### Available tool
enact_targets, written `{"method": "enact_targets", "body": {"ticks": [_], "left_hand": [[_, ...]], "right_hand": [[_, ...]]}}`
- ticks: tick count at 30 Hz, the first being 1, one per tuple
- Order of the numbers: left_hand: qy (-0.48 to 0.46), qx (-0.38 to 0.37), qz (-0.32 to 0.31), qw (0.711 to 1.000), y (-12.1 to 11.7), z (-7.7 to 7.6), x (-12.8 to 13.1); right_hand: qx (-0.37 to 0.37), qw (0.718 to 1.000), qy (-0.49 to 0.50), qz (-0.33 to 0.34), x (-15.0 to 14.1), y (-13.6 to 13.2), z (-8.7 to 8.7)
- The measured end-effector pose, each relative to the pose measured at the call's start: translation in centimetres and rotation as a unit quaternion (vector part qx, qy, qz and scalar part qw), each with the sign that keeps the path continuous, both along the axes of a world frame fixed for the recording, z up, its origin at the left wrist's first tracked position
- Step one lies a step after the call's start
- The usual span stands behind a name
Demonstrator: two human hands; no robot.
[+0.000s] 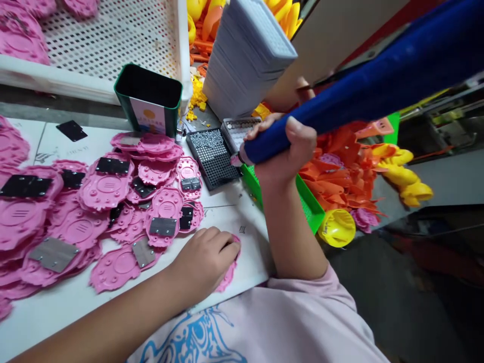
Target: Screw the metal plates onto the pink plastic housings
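My right hand [289, 146] is wrapped round a thick blue electric screwdriver [325, 108], which slants down to the left. Its tip is at the right edge of a black perforated tray [215, 159] with small screws heaped at its far end; I cannot tell whether it touches. Near the table's front edge, my left hand [207, 257] is closed over a pink plastic part [229, 275], hiding most of it. To its left lie many similar pink parts [106, 184], several with black or grey plates [162, 227] screwed on.
A dark green tin [151, 118] stands behind the pink parts, near a white perforated crate [113, 40]. A tall stack of pale sheets [247, 55] rises behind the screw tray. On the right are a green tray [310, 206], orange parts [336, 166] and a yellow cup-like piece [336, 228].
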State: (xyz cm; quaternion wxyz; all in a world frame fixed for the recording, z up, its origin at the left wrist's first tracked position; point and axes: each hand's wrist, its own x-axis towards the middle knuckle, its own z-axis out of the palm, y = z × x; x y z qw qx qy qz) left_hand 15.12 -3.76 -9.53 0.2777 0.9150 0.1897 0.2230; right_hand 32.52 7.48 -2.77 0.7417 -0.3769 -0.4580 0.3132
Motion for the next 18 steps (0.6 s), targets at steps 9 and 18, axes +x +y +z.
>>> {"method": "enact_targets", "body": {"ticks": [9,18], "left_hand": [[0.030,0.009,0.019,0.999,-0.5,-0.3,0.0],[0.059,0.003,-0.007,0.998,-0.5,0.1,0.0]], "right_hand": [[-0.037,0.999,0.005,-0.014,-0.5,3.7,-2.0],[-0.010,1.000,0.014,-0.023,-1.1,3.6,-2.1]]}}
